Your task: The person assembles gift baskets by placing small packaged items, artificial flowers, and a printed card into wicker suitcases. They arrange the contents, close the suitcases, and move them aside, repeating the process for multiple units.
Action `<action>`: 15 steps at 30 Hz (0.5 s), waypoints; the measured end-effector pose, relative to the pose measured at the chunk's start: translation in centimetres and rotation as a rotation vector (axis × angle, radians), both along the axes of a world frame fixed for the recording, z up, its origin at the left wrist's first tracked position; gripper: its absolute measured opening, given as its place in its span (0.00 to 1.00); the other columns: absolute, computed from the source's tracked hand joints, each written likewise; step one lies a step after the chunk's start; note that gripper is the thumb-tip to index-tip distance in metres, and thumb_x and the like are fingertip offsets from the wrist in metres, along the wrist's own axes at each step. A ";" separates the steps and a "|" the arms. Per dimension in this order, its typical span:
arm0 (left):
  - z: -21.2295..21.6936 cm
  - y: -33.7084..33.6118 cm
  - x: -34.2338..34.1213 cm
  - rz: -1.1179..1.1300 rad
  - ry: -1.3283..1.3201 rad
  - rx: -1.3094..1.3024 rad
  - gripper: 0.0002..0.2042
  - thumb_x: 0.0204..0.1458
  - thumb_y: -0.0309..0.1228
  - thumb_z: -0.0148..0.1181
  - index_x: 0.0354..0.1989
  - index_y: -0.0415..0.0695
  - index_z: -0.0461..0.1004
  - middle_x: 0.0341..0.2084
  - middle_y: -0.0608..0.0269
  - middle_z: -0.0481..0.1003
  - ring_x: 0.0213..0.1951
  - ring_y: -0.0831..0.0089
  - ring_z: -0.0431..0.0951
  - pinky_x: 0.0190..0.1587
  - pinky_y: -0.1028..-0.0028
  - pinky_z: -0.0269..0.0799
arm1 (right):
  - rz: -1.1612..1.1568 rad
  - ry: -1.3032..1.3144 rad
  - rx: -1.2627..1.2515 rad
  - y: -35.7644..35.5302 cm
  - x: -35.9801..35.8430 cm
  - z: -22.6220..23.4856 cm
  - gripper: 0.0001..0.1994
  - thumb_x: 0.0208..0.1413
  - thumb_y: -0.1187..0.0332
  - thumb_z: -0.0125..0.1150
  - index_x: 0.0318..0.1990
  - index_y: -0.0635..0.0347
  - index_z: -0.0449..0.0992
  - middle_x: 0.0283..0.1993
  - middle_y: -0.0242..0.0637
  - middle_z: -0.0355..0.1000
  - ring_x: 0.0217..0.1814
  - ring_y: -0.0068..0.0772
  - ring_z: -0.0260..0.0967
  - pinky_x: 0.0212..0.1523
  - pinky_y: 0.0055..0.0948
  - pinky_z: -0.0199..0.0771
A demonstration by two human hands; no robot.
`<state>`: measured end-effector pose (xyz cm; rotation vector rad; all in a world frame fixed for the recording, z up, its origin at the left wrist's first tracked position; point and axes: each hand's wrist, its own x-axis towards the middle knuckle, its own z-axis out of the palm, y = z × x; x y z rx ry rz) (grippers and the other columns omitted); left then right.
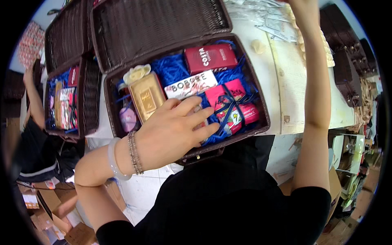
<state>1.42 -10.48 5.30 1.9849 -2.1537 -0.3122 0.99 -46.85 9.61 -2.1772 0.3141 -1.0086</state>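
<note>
My left hand (171, 128) reaches into an open dark brown wicker hamper (264, 110), its fingers apart and resting over the front middle of the contents. What lies beneath the palm is hidden. Beside the fingers is a pink packet (245, 114) tied with a dark blue ribbon. Behind the hand sit a white printed box (206, 80) and a dark red box (220, 57) on blue shredded paper (168, 69). A gold box (145, 96) and a purple bottle (127, 118) are to its left. My right hand (304, 6) stretches to the far right, cut off by the upper edge; its fingers are out of sight.
The hamper's lid (159, 30) stands raised behind it. At left is a second filled hamper (90, 96), near another person's arm (36, 98). Clear plastic packets (273, 20) and a cream artificial flower (258, 46) lie on the white table (292, 87). Closed dark cases (347, 61) stand far right.
</note>
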 end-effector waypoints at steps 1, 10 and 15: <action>-0.6 0.4 -0.3 0.027 0.000 -0.050 0.16 0.43 0.31 0.61 0.44 0.52 0.73 0.48 0.64 0.69 0.56 0.60 0.62 0.53 0.62 0.62 | 0.065 0.039 -0.021 3.2 -1.8 -0.4 0.13 0.51 0.65 0.58 0.38 0.67 0.72 0.33 0.42 0.72 0.33 0.34 0.70 0.35 0.31 0.71; -1.0 1.4 0.6 -0.016 0.115 -0.100 0.14 0.43 0.26 0.57 0.41 0.47 0.75 0.46 0.62 0.72 0.54 0.60 0.66 0.54 0.64 0.65 | 0.415 0.193 -0.747 18.0 -8.5 -5.6 0.09 0.44 0.74 0.60 0.27 0.62 0.63 0.20 0.38 0.65 0.18 0.37 0.69 0.16 0.30 0.69; -1.2 2.1 0.8 -0.058 0.096 -0.159 0.16 0.41 0.21 0.58 0.41 0.43 0.75 0.47 0.61 0.73 0.54 0.58 0.67 0.54 0.65 0.67 | 0.375 0.531 -0.870 18.5 -8.4 -5.6 0.08 0.39 0.76 0.57 0.28 0.66 0.65 0.22 0.44 0.70 0.21 0.42 0.73 0.19 0.33 0.72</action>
